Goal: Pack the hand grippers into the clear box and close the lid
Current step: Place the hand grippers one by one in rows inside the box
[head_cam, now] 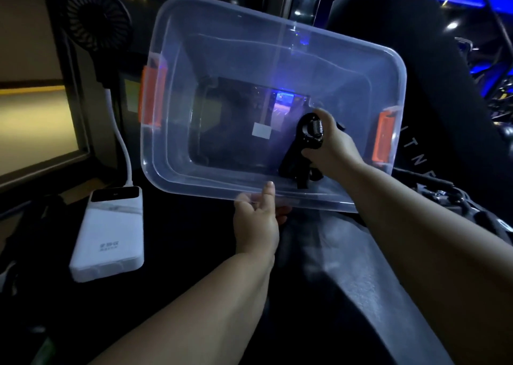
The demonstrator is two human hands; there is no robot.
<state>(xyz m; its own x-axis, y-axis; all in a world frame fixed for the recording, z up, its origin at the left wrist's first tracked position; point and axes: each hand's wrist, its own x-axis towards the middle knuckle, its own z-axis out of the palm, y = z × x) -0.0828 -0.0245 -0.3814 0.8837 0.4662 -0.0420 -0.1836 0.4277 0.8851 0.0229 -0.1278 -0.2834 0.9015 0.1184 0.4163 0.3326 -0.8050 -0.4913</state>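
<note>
The fingers (312,151) of the right hand (330,142) were curled round the coil end of a black hand gripper (293,159), thumb over the top, and held it firmly. Its handles pointed down toward the near wall of the clear box (277,28). Whether the handles already touched the box floor could not be told through the plastic.

The left hand (256,226) pinched the middle of the near rim, with the thumb laid over the edge and the other fingers tucked under it. That grip held the box up, tilted with its open mouth toward the camera.

By this view the packing looked barely begun. The one gripper was inside the box walls but not yet let go, and nothing else lay on the floor apart from a small pale label. No other grippers and no lid could be made out, so the rest of the loading and the closing were all still to do. The orange latches (151,101) on the two short ends had no lid to catch.

To the left lay a white power bank (108,234), and a white cable (119,139) ran up from it toward a dark fan (95,20).
</note>
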